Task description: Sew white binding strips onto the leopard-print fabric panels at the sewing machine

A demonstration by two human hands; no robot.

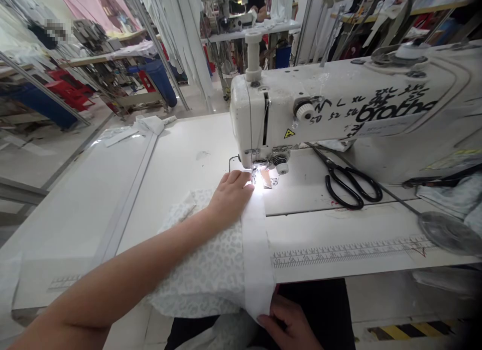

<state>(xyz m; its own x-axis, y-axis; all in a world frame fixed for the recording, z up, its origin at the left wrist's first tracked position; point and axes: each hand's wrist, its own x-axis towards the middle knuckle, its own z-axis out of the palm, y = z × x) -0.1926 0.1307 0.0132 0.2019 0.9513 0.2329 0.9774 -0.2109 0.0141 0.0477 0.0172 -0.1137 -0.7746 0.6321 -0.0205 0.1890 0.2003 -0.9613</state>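
White cloth with a pale grey leopard print (211, 259) lies on the sewing machine table and hangs over its front edge. A plain white fabric strip (254, 239) runs along its right side up to the lit presser foot (256, 177). Just left of the foot, my left hand (231, 194) rests flat on the cloth, fingers forward and pressing down. Below the table edge, my right hand (288, 322) pinches the strip's near end between thumb and fingers. The white sewing machine (278, 104) stands over the cloth, and its needle tip is lost in glare.
Black-handled scissors (354, 184) lie right of the needle area. A printed ruler (339, 252) lines the front edge, with a clear round disc (450, 232) at its right end. Folded printed cloth (459, 197) sits far right. White scraps (146, 126) lie at back left. Someone works behind.
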